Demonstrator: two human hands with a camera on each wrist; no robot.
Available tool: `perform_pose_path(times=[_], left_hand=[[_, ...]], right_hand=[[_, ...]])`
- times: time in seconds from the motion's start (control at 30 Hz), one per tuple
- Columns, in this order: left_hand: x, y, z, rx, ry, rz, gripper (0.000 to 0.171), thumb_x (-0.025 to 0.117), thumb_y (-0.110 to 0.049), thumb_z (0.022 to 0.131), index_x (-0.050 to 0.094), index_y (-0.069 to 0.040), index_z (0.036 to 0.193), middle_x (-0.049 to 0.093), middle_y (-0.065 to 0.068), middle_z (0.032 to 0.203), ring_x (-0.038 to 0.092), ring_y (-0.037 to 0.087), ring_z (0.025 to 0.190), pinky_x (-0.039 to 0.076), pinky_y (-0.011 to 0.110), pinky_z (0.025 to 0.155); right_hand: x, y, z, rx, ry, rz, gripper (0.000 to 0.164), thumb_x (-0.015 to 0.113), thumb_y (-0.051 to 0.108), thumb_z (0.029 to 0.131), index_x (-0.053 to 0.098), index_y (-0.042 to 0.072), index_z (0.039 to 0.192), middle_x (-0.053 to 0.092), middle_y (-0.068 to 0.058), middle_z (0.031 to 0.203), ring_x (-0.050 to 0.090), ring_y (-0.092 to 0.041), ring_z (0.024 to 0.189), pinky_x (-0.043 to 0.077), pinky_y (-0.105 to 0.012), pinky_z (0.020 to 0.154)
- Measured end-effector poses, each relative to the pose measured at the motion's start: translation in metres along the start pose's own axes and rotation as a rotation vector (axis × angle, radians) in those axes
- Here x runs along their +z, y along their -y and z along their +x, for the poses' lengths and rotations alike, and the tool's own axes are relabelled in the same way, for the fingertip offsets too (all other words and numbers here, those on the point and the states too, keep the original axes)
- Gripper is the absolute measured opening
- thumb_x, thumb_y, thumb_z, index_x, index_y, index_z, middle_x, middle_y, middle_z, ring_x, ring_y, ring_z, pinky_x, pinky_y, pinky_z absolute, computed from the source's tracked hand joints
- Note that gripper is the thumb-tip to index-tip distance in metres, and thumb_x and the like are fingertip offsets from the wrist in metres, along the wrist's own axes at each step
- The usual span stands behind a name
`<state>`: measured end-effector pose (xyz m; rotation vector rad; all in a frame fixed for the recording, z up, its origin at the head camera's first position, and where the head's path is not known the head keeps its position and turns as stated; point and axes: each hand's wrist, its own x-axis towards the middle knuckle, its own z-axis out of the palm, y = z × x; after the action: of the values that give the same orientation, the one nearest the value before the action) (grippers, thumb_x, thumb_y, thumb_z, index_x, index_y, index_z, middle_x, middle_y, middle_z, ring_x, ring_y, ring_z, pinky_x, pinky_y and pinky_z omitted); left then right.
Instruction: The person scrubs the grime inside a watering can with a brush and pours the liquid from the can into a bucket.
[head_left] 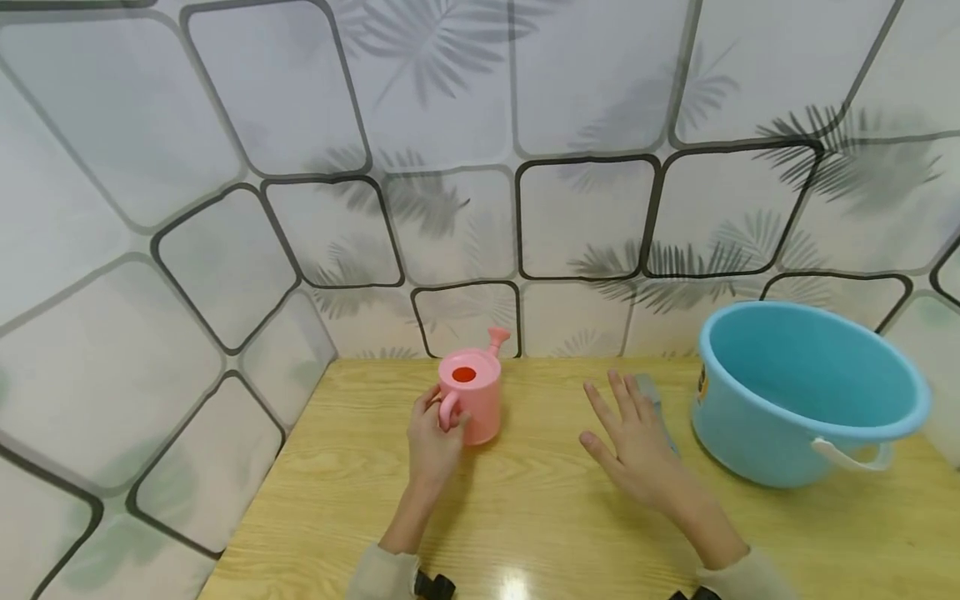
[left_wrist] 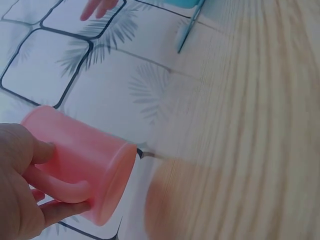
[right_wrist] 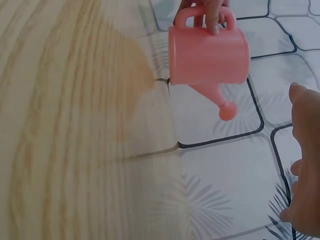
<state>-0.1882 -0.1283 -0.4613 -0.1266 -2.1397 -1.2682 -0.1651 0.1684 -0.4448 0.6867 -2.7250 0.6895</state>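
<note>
A pink watering can (head_left: 483,410) with a red-looking opening on top is held upright in my left hand (head_left: 435,443). The fingers and thumb wrap its side handle (left_wrist: 62,187). In the left wrist view, a gap shows between the can's base and the wooden table. Its spout (right_wrist: 212,95) points away from me, toward the wall. To the right, my right hand (head_left: 636,446) hovers over the table with fingers spread, holding nothing. Partly hidden behind that hand lies a flat grey-blue item (head_left: 649,390).
A large light-blue bucket (head_left: 750,446) with a white handle (head_left: 847,457) stands at the right of the wooden table (head_left: 540,500). A patterned wall covering (head_left: 577,217) rises directly behind the table and along its left side.
</note>
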Motion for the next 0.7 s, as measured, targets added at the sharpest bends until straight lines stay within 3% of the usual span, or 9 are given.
perform_pose_path(times=[0.13, 0.4, 0.53, 0.7], left_hand=[[-0.009, 0.005, 0.002, 0.016, -0.026, 0.027, 0.021, 0.077, 0.010, 0.075, 0.058, 0.002, 0.068, 0.060, 0.028, 0.119, 0.062, 0.041, 0.109, 0.055, 0.051, 0.091], [-0.021, 0.013, 0.010, -0.040, -0.035, 0.062, 0.020, 0.076, 0.009, 0.077, 0.059, 0.002, 0.069, 0.061, 0.028, 0.117, 0.059, 0.041, 0.114, 0.050, 0.053, 0.099], [-0.024, 0.019, 0.014, -0.044, -0.050, 0.078, 0.021, 0.075, 0.008, 0.078, 0.058, 0.001, 0.068, 0.064, 0.028, 0.106, 0.058, 0.041, 0.117, 0.047, 0.053, 0.102], [-0.031, 0.025, 0.016, -0.113, -0.049, 0.098, 0.022, 0.076, 0.005, 0.080, 0.058, 0.001, 0.068, 0.063, 0.028, 0.110, 0.056, 0.041, 0.120, 0.046, 0.053, 0.105]], right_hand=[[0.006, 0.002, -0.002, -0.005, 0.006, 0.016, 0.068, 0.048, 0.041, 0.104, 0.020, 0.015, 0.159, -0.004, -0.021, 0.165, -0.007, -0.048, 0.149, 0.009, -0.075, 0.111], [0.010, 0.002, -0.003, 0.016, 0.026, 0.028, 0.069, 0.047, 0.042, 0.104, 0.015, 0.017, 0.160, -0.007, -0.021, 0.164, -0.009, -0.048, 0.148, 0.002, -0.072, 0.114], [0.011, 0.001, -0.005, 0.038, 0.040, 0.037, 0.069, 0.046, 0.042, 0.104, 0.014, 0.016, 0.160, -0.008, -0.022, 0.164, -0.012, -0.046, 0.149, 0.002, -0.072, 0.114], [0.013, 0.001, -0.004, 0.044, 0.040, 0.046, 0.069, 0.046, 0.042, 0.104, 0.017, 0.014, 0.159, -0.007, -0.022, 0.164, -0.013, -0.044, 0.149, 0.000, -0.072, 0.114]])
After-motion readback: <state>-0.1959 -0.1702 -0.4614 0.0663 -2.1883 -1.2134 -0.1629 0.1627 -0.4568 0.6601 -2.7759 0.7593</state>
